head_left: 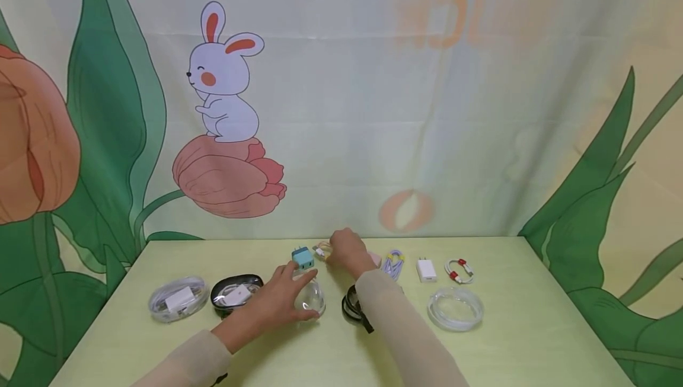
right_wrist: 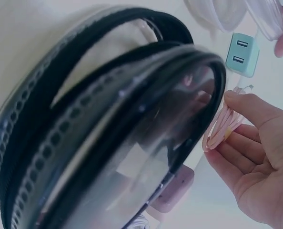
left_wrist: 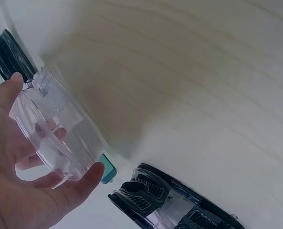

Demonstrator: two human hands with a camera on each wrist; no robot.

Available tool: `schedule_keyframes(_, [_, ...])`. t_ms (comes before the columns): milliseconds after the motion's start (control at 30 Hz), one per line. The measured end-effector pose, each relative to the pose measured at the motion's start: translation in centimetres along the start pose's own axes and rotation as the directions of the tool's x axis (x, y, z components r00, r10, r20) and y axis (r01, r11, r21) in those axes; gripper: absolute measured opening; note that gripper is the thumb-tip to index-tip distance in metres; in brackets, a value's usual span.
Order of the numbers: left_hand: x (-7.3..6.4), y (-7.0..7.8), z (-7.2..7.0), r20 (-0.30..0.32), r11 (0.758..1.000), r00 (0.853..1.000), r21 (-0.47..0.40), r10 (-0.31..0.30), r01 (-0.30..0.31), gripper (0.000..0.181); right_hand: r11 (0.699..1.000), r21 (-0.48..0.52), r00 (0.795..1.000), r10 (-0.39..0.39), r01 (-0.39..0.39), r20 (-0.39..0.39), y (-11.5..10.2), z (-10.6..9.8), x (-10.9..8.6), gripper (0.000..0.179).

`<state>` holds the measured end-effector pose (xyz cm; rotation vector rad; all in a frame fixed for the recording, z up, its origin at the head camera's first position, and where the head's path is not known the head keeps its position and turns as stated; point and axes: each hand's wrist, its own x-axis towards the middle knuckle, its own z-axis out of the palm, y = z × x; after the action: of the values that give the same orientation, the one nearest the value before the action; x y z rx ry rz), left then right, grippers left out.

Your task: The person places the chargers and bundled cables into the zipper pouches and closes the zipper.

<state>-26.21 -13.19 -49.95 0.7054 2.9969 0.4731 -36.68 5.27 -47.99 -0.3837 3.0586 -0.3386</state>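
Note:
My left hand [head_left: 274, 298] grips a clear round plastic case [left_wrist: 51, 126], with thumb and fingers spread around its rim. A teal two-port plug adapter [head_left: 303, 258] lies just beyond that case. My right hand [head_left: 349, 250] pinches a coiled pink charging cable [right_wrist: 222, 121] between thumb and fingers at the back of the table; the hand hides part of it in the head view. Under my right forearm stands a black-edged clear case [right_wrist: 117, 119], partly hidden by the sleeve in the head view. A pink adapter [right_wrist: 174, 188] shows behind it in the right wrist view.
To the left lie a clear case [head_left: 178, 299] and a black-edged case [head_left: 236, 294], both holding a white adapter and cable. On the right are a purple cable [head_left: 393, 264], a white adapter [head_left: 425, 269], a white cable with red ends [head_left: 453, 273] and a clear round case [head_left: 455, 310].

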Motion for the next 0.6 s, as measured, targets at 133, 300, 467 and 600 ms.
schedule_keyframes(133, [-0.03,-0.18,0.06,-0.020,0.998,0.998,0.010,0.055,-0.055,0.084,1.000,0.030,1.000,0.008,-0.008,-0.005,0.05,-0.05,0.12,0.045])
schedule_keyframes(300, [-0.03,-0.25,-0.08,-0.020,0.995,0.994,0.000,0.104,-0.104,0.083,1.000,0.023,1.000,-0.009,0.009,-0.003,0.09,-0.15,0.07,0.041])
schedule_keyframes(467, [0.02,-0.31,-0.12,-0.007,0.995,0.995,-0.008,0.097,-0.097,0.084,1.000,0.010,1.000,-0.011,0.011,0.012,0.19,-0.23,0.14,0.025])
schedule_keyframes(600, [0.05,-0.36,-0.09,-0.001,0.997,0.997,-0.010,0.081,-0.081,0.087,1.000,0.012,0.999,-0.021,0.021,0.024,0.30,-0.41,0.11,0.044])
